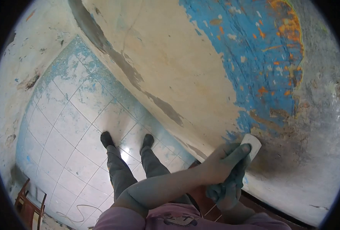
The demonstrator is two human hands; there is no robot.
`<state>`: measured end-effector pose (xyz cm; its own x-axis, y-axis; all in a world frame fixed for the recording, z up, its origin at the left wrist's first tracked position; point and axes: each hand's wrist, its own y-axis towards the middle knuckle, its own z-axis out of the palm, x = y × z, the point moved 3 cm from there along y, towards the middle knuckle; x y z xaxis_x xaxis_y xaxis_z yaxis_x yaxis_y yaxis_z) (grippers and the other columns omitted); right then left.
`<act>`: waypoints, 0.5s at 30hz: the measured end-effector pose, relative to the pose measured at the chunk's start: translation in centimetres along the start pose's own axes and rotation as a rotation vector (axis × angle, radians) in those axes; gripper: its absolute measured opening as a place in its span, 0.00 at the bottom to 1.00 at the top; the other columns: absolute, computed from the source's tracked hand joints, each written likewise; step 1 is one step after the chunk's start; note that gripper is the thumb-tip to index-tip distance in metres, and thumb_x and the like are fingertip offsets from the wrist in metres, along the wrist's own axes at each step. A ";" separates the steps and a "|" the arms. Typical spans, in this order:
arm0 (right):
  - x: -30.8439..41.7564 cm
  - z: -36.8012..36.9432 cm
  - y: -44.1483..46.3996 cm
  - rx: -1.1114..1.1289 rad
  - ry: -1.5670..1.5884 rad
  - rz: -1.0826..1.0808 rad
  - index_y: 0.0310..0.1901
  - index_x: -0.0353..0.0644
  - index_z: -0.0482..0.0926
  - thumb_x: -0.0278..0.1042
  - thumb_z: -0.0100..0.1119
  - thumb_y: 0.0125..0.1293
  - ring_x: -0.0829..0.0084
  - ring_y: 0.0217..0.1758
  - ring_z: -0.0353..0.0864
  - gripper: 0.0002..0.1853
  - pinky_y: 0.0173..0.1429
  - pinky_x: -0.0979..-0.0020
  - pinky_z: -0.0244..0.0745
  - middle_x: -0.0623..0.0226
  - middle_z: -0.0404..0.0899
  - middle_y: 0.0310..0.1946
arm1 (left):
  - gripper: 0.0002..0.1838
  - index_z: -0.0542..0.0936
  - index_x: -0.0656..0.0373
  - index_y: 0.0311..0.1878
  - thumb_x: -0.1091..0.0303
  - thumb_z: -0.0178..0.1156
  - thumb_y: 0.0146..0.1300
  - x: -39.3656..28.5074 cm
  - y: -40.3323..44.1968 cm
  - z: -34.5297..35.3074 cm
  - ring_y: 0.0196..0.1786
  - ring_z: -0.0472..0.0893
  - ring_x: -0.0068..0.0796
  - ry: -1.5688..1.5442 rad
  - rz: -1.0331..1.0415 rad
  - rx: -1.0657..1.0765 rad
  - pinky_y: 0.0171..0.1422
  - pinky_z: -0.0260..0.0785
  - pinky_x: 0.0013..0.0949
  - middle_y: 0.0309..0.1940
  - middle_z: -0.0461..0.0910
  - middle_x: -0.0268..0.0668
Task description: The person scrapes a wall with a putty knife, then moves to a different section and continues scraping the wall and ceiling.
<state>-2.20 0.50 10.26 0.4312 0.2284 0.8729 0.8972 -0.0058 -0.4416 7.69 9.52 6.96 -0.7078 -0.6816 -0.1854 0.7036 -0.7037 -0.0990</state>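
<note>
The left hand [223,163] is clamped on the white tool [255,148], thumb flat on its face, while the right hand [226,194] curls just below it, nearer the body, its hold on anything impossible to tell. From the left hand the tool juts up and right, its visible long axis slanting that way towards the wall [275,151], the left hand being nearer its exposed end; contact is unclear. Beyond lies blue paint [250,65]; a red-brown board [263,204] runs beneath the hands, and the floor [76,128] spreads left.
</note>
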 end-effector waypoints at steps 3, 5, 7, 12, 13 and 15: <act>0.4 1.8 1.0 -0.236 0.126 0.044 0.58 0.43 0.54 0.60 0.41 0.64 0.79 0.14 0.62 0.31 0.15 0.80 0.59 0.67 0.68 0.28 | 0.19 0.73 0.58 0.31 0.53 0.44 0.68 -1.1 -0.1 -0.5 0.22 0.69 0.12 0.036 0.006 0.084 0.25 0.62 0.19 0.20 0.71 0.25; 1.8 2.3 2.0 -0.109 0.236 0.000 0.64 0.31 0.41 0.45 0.41 0.62 0.81 0.21 0.65 0.36 0.19 0.80 0.60 0.55 0.69 0.44 | 0.19 0.73 0.59 0.31 0.53 0.44 0.68 -0.5 -0.2 -0.6 0.23 0.69 0.12 0.109 0.010 0.068 0.26 0.62 0.19 0.20 0.71 0.26; 1.5 1.0 1.8 -0.101 0.208 0.004 0.63 0.32 0.45 0.49 0.42 0.62 0.82 0.21 0.64 0.35 0.18 0.81 0.60 0.57 0.69 0.41 | 0.20 0.73 0.59 0.29 0.53 0.45 0.68 0.1 0.3 -0.4 0.24 0.70 0.13 0.081 0.102 0.026 0.27 0.63 0.20 0.20 0.71 0.26; 2.5 0.4 1.9 -0.072 0.072 0.076 0.53 0.35 0.57 0.56 0.43 0.63 0.84 0.20 0.62 0.30 0.18 0.83 0.58 0.65 0.68 0.31 | 0.20 0.74 0.58 0.29 0.53 0.45 0.68 -0.1 0.6 -0.3 0.24 0.70 0.13 0.046 0.112 0.015 0.29 0.63 0.20 0.21 0.72 0.27; 2.7 1.0 1.9 -0.067 0.051 0.069 0.49 0.37 0.59 0.57 0.42 0.63 0.84 0.20 0.61 0.28 0.18 0.83 0.58 0.68 0.67 0.28 | 0.19 0.73 0.58 0.29 0.53 0.44 0.68 -0.2 0.6 -0.5 0.24 0.70 0.13 0.070 0.091 0.035 0.29 0.63 0.20 0.21 0.72 0.27; 2.8 2.0 2.0 -0.059 0.038 0.058 0.44 0.39 0.61 0.58 0.41 0.63 0.84 0.19 0.61 0.26 0.18 0.83 0.57 0.70 0.65 0.25 | 0.19 0.73 0.58 0.30 0.52 0.44 0.68 -0.3 0.3 -0.6 0.24 0.70 0.13 0.078 0.082 0.036 0.29 0.63 0.20 0.20 0.72 0.27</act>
<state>0.62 3.05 11.36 0.4848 0.1892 0.8539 0.8742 -0.0755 -0.4796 8.22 9.63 6.39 -0.6397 -0.7206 -0.2672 0.7554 -0.6537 -0.0455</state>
